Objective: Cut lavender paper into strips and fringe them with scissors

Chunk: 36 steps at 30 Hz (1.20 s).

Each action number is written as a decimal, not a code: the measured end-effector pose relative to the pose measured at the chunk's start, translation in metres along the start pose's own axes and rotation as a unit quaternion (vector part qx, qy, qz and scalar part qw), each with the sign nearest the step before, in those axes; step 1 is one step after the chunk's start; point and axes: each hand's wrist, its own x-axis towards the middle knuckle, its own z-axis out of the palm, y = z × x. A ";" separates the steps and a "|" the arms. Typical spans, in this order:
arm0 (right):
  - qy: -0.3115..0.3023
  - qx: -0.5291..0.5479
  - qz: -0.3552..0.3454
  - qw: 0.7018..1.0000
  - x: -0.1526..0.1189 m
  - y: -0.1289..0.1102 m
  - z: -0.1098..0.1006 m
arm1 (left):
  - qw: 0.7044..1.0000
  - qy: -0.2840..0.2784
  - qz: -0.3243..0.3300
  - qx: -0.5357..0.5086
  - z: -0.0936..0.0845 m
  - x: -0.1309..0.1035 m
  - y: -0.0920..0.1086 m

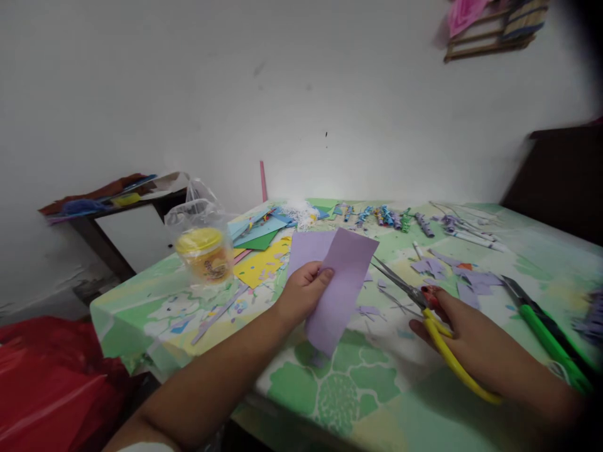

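My left hand [306, 290] pinches a strip of purple paper [346, 282] by its left edge, held up over the table. Behind it lies another purple sheet [306, 247]. In my right hand [464, 326] is a pair of scissors [438, 345] with yellow handles, its blades parted and pointing toward the strip. The blade tips are close to the strip's right edge; I cannot tell whether they touch it. Purple paper scraps [478, 276] are scattered beyond the right hand.
A green cutter knife [541, 320] lies at the right. Curled paper rolls [386, 216] line the back of the table. On the left stand a bagged tub with a yellow lid [200, 242] and coloured sheets [259, 260]. A red bag [56, 383] sits beside the table.
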 end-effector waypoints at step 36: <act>-0.195 0.050 -0.032 0.979 -0.008 -0.011 -0.006 | 0.988 0.020 0.090 0.127 -0.008 -0.008 0.007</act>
